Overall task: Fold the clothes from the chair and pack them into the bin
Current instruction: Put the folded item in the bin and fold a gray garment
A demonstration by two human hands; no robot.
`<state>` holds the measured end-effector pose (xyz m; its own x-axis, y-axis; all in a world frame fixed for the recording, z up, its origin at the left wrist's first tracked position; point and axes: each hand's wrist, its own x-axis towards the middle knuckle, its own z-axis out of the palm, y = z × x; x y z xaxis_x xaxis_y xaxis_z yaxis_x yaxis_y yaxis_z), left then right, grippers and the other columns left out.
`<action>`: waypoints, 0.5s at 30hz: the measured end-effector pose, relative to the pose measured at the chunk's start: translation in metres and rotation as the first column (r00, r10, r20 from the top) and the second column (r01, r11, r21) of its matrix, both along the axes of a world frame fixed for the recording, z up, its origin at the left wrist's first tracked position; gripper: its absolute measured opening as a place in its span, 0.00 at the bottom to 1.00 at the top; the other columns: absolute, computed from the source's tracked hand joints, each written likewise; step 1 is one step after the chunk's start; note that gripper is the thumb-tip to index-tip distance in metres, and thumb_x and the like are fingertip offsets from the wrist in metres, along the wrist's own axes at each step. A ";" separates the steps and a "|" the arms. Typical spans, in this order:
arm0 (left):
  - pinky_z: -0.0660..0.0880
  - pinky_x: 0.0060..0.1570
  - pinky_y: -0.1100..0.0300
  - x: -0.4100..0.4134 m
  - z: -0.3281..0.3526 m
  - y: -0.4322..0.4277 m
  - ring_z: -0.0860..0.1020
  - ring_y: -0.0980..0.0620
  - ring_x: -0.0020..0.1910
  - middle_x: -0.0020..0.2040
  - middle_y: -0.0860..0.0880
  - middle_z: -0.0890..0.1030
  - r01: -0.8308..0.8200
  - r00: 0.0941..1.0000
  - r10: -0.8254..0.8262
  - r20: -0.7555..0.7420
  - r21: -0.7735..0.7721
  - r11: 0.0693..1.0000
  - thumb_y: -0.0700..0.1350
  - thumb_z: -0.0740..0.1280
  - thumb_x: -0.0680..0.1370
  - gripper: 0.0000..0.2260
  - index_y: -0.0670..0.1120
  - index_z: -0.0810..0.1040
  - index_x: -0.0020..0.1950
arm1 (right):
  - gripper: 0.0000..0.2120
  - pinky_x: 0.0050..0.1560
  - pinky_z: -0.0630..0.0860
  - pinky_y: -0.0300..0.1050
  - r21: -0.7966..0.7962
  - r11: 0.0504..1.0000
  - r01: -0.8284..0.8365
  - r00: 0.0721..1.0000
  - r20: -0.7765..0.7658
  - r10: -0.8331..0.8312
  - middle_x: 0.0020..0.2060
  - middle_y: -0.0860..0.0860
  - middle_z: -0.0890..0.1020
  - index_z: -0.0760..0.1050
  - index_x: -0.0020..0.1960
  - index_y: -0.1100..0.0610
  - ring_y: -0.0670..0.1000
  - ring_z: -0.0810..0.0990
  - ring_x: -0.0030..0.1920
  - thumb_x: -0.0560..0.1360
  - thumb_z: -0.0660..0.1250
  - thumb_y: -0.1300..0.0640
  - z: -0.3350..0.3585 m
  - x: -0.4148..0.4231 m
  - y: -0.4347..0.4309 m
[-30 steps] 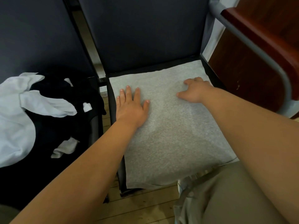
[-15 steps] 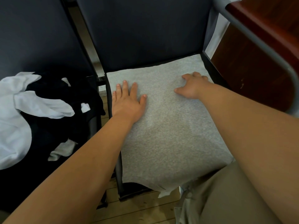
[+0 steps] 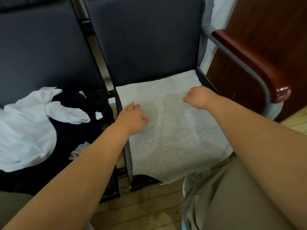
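A light grey folded garment lies flat over the seat of the right-hand dark chair. My left hand is over its left edge, fingers bent down and fingertips hidden behind the knuckles. My right hand is over its far right part, fingers loosely bent down too. The cloth shows no bunching under either hand. A heap of white clothes and black clothes lies on the left chair's seat. No bin is in view.
The chair's wooden armrest on a grey metal frame stands to the right, with a dark wooden panel behind it. My knee in khaki cloth is at the lower right. Wooden floorboards show below the seats.
Both hands lay flat on the grey garment with fingers spread; they have since drawn slightly toward me and their fingers have bent down. The view has tilted up a little.
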<state>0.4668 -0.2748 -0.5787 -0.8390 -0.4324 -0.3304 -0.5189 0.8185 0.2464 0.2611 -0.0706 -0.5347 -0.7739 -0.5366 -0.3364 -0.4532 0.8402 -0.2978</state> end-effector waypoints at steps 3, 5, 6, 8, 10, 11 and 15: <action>0.72 0.69 0.49 0.020 0.026 0.014 0.72 0.41 0.73 0.76 0.42 0.71 0.025 1.000 -0.024 -0.018 0.060 0.998 0.58 0.64 0.85 0.28 0.43 0.66 0.79 | 0.19 0.45 0.71 0.50 -0.098 0.992 0.084 0.996 0.002 -0.084 0.41 0.56 0.79 0.78 0.46 0.60 0.58 0.78 0.44 0.86 0.61 0.47 0.021 0.032 0.026; 0.73 0.67 0.52 0.034 0.048 0.025 0.75 0.43 0.70 0.74 0.45 0.75 0.025 1.000 -0.027 0.015 0.096 0.995 0.58 0.63 0.85 0.26 0.45 0.70 0.78 | 0.20 0.42 0.73 0.51 -0.108 0.987 0.123 0.992 0.015 -0.122 0.36 0.56 0.76 0.75 0.41 0.61 0.58 0.76 0.39 0.86 0.61 0.49 0.033 0.056 0.042; 0.75 0.66 0.52 0.041 0.059 0.032 0.77 0.46 0.68 0.72 0.47 0.78 0.025 0.999 -0.027 0.017 0.113 0.993 0.58 0.63 0.85 0.22 0.47 0.74 0.75 | 0.20 0.47 0.77 0.53 -0.119 0.983 0.136 0.990 0.040 -0.133 0.38 0.58 0.78 0.77 0.43 0.63 0.60 0.79 0.42 0.86 0.61 0.49 0.037 0.066 0.049; 0.79 0.62 0.50 0.057 0.076 0.047 0.83 0.52 0.57 0.61 0.52 0.84 0.011 1.000 -0.006 -0.023 0.235 0.972 0.57 0.64 0.85 0.14 0.51 0.80 0.63 | 0.17 0.57 0.82 0.57 -0.186 0.949 0.254 0.957 0.189 -0.220 0.49 0.59 0.85 0.82 0.54 0.65 0.60 0.84 0.51 0.85 0.63 0.52 0.043 0.084 0.064; 0.82 0.57 0.51 0.074 0.088 0.071 0.85 0.56 0.50 0.54 0.55 0.86 0.004 0.998 0.020 -0.053 0.412 0.911 0.55 0.64 0.85 0.11 0.51 0.81 0.59 | 0.12 0.55 0.84 0.55 -0.232 0.854 0.466 0.841 0.416 -0.346 0.52 0.55 0.86 0.82 0.57 0.61 0.56 0.86 0.53 0.84 0.65 0.54 0.046 0.105 0.082; 0.83 0.55 0.53 0.082 0.091 0.085 0.86 0.56 0.49 0.52 0.55 0.87 0.006 0.998 0.022 -0.053 0.476 0.879 0.55 0.64 0.86 0.10 0.51 0.81 0.60 | 0.11 0.52 0.84 0.53 -0.236 0.800 0.551 0.776 0.497 -0.388 0.52 0.55 0.86 0.82 0.57 0.60 0.55 0.86 0.53 0.84 0.65 0.54 0.047 0.117 0.091; 0.85 0.53 0.53 0.110 0.075 0.139 0.87 0.55 0.47 0.50 0.53 0.88 0.000 1.000 -0.016 0.021 0.613 0.790 0.52 0.65 0.85 0.10 0.48 0.81 0.60 | 0.08 0.48 0.83 0.54 -0.197 0.604 0.772 0.553 0.677 -0.486 0.50 0.56 0.85 0.81 0.54 0.60 0.54 0.86 0.50 0.82 0.65 0.58 0.021 0.152 0.125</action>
<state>0.5772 -0.1362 -0.5037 -0.8299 -0.1256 -0.5435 -0.5253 0.5041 0.6855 0.4128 0.0540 -0.5134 -0.7372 -0.1602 -0.6564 0.4915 0.5395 -0.6836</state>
